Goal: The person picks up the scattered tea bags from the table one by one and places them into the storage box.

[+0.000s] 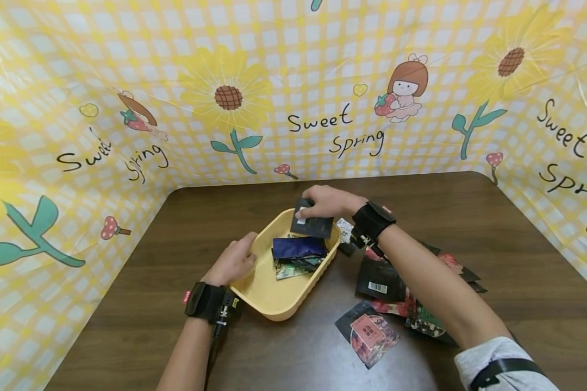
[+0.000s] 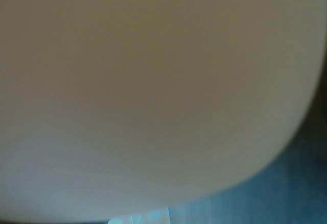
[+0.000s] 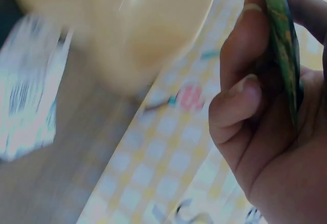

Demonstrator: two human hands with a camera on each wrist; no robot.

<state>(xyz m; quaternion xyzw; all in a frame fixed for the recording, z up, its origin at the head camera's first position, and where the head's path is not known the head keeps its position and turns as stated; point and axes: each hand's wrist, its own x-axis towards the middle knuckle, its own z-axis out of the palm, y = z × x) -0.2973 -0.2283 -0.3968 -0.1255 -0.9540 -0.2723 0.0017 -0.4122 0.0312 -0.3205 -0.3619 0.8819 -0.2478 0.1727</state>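
A yellow plastic basket (image 1: 259,290) stands on the table, holding a small heap of sachets topped by a dark blue sachet (image 1: 298,248). My left hand (image 1: 231,262) grips the basket's left rim. Over the basket's far end, my right hand (image 1: 330,201) pinches a black sachet (image 1: 313,225) between thumb and fingers. The right wrist view shows this sachet (image 3: 283,40) nearly edge-on, its green printed side facing the curled fingers. A pale blurred surface, probably the basket wall (image 2: 153,106), fills most of the left wrist view.
Right of the basket lies a spread of sachets (image 1: 381,279), partly under the right forearm. A pink-and-dark sachet (image 1: 369,334) lies apart near the front. A white-labelled packet (image 1: 344,231) sits beside the basket's right rim. Yellow checked cloth (image 1: 323,157) rises behind the table (image 1: 215,212).
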